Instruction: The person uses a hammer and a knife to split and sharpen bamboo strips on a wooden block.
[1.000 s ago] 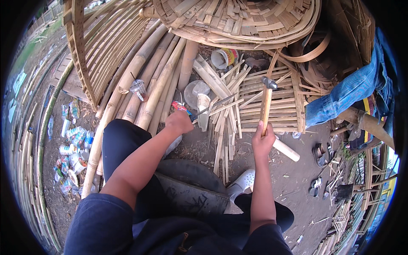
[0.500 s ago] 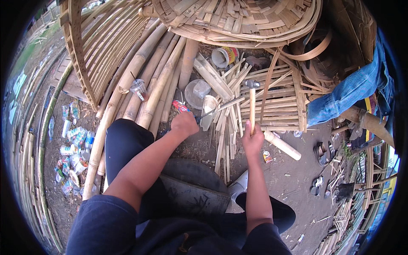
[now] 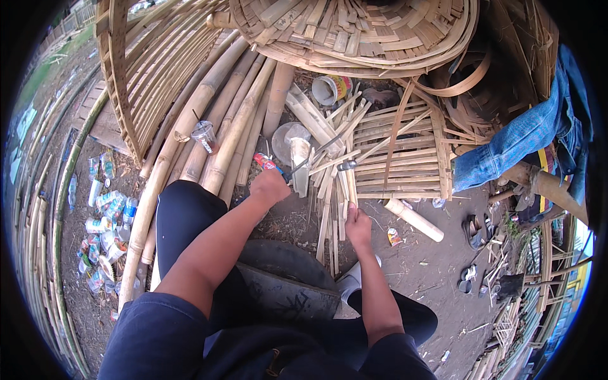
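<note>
My left hand (image 3: 270,188) is closed round the near end of a long knife (image 3: 320,153), its handle hidden by the fingers. The dark narrow blade slants up and to the right, crossing a pale split bamboo piece (image 3: 300,166); whether it has cut in is unclear. In my right hand (image 3: 358,227) is a hammer (image 3: 348,187), gripped low on its wooden handle. Its dark metal head lies over the bamboo strips, close to the blade. A red and blue wrapper (image 3: 266,162) shows just beyond my left fist.
Thick bamboo poles (image 3: 218,136) lie to the left, beside scattered plastic bottles (image 3: 111,221). A woven bamboo basket (image 3: 354,38) stands ahead. A slatted bamboo panel (image 3: 405,152) and someone's denim leg (image 3: 519,149) are at the right. A cut bamboo tube (image 3: 413,220) lies nearby.
The hammer has swung down and left, its head dropping from above the strips to beside the blade. My left hand has shifted slightly down and left, and the knife is angled more steeply.
</note>
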### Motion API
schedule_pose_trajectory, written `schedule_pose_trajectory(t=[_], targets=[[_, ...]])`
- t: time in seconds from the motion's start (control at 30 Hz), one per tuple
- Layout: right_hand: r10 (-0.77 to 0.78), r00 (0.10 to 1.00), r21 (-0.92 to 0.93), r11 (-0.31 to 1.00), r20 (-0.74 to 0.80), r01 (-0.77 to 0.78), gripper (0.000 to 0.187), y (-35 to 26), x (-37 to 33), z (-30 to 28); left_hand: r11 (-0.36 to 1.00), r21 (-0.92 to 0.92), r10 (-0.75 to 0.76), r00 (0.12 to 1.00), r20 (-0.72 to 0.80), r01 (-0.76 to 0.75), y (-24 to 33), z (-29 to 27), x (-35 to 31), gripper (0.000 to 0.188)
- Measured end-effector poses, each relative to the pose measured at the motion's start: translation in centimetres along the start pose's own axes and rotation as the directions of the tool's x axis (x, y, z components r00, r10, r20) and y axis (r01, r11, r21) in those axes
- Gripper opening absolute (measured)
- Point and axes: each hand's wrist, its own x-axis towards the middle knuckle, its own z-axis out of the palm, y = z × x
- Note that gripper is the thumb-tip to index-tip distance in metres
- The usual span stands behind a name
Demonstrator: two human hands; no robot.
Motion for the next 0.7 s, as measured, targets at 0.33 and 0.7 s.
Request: schedule_pose_trajectory(t=[0.33,0.7], targets=[[-0.170,0.871,0.574,0.691,-0.461,0.439,0.045,-10.2,3.8,-5.4,0.997,0.079,0.007,0.999,0.035,-0.009,0.2,-0.9,-0.9,0.033],[-0.213,0.915,0.375,0.862,-0.343,0.341,0.042,-11.2,4.2,-5.3,0.999,0.043,0.010,1.000,-0.003,-0.010,-0.9,2.0,-0.9,0.032]])
